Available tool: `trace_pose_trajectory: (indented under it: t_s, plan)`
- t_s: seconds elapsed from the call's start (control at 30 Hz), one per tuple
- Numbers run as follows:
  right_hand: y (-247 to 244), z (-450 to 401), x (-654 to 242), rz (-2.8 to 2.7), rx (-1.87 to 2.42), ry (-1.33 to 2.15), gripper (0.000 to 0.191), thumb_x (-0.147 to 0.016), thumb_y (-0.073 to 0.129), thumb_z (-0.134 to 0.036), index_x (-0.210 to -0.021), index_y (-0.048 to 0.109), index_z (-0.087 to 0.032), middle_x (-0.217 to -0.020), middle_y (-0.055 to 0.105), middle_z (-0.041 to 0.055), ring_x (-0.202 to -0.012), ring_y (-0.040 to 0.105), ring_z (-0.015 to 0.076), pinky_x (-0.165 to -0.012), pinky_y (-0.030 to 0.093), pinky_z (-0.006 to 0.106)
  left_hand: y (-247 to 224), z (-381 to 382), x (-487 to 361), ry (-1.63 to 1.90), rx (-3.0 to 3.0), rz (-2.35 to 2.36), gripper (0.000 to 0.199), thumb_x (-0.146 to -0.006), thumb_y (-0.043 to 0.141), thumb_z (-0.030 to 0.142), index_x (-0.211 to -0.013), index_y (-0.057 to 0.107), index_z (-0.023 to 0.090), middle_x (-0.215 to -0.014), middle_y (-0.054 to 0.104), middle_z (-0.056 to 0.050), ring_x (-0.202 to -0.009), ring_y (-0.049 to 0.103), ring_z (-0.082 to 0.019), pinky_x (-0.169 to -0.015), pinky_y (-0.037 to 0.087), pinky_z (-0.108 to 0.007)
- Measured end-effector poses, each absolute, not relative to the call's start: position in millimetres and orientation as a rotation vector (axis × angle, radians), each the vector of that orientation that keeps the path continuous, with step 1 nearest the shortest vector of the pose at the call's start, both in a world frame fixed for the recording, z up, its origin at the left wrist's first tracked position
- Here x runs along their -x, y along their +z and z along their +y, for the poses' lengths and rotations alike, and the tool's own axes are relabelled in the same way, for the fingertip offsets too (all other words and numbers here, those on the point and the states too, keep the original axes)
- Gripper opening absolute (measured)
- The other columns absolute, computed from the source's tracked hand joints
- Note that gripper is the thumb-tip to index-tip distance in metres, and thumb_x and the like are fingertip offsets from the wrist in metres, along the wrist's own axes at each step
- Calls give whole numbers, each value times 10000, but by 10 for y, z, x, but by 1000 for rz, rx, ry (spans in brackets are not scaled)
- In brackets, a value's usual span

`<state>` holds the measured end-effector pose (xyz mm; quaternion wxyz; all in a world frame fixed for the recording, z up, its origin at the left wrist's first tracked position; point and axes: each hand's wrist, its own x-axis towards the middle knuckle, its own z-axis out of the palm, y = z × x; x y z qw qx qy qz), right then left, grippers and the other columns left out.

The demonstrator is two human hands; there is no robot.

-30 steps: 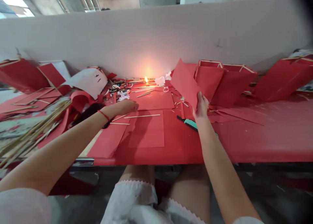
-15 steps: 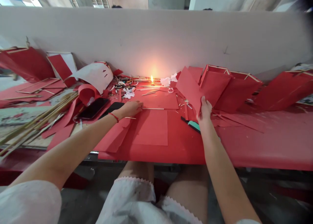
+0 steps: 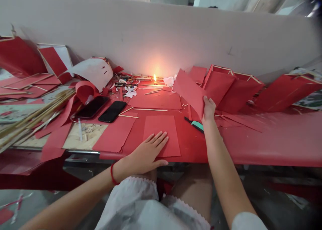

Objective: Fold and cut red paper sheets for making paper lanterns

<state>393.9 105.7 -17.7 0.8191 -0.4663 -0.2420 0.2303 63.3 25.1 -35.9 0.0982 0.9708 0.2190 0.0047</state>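
My left hand (image 3: 152,153) lies flat with its fingers spread on the lower left part of a red paper sheet (image 3: 164,127) near the table's front edge. Its thumb rests close to that edge. My right hand (image 3: 208,107) grips the lower right end of another red paper piece (image 3: 190,89), which is raised and tilted. Thin pale sticks (image 3: 150,109) lie beyond the flat sheet, below a wider red sheet (image 3: 157,99). A green and black cutter (image 3: 197,125) sits just left of my right wrist.
A lit flame (image 3: 155,79) burns near the grey wall. Two phones (image 3: 112,111) (image 3: 93,107) and long bamboo strips (image 3: 37,112) are at left. Red paper boxes (image 3: 218,85) stand at right. White cut paper (image 3: 130,92) lies among scraps.
My left hand has moved back toward me, from beside the sticks onto the paper. That sheet has shifted slightly right and nearer. My right hand still holds its red piece.
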Motion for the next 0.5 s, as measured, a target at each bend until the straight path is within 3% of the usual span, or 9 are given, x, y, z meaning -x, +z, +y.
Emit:
trace_pose_trajectory:
  t_s: [0.13,0.23,0.3,0.37,0.43,0.5]
  plan:
    - [-32,697,-3652,-579,1040,463,220,-666,746,-318,-765,569,-232,-725,628,-44,-681,593,146,-664,513,283,-391,80,-573,313,-2855,738,811,-987,465,587,-1629,179,184,-1675,274,-176,-1560,253,-323,-1239,289,-518]
    - [-60,292,-3409,-607,1085,390,426,-592,759,-194,-995,629,-240,-945,675,-20,-806,625,152,-752,504,286,-403,-136,-383,657,-2725,911,602,-988,526,419,-1544,379,243,-1567,488,-146,-1456,451,-303,-1164,411,-497]
    - [-131,44,-3239,-696,1223,178,330,-659,709,-198,-979,634,-231,-965,665,2,-839,614,163,-761,485,290,-427,-317,-241,879,-2538,1024,344,-965,549,337,-1297,610,267,-1280,697,-120,-1215,636,-279,-1023,519,-454]
    - [-224,-136,-3064,-739,1380,14,147,-741,638,-220,-887,642,-215,-877,658,16,-785,595,172,-705,464,295,-470,-471,-138,1000,-2323,1128,133,-938,568,297,-992,685,263,-957,738,-83,-904,691,-238,-824,567,-391]
    - [-323,-249,-2902,-783,1504,-79,89,-798,588,-242,-844,653,-202,-830,672,35,-732,587,178,-663,455,303,-525,-559,-101,1018,-2077,1241,163,-925,582,319,-809,667,241,-729,686,-39,-643,631,-177,-621,529,-311]
    - [-415,-330,-2778,-887,1603,-112,140,-830,576,-263,-881,682,-187,-857,697,62,-724,601,188,-664,471,317,-576,-568,-129,982,-1774,1303,268,-915,593,397,-739,667,210,-606,646,-14,-509,572,-135,-498,460,-253]
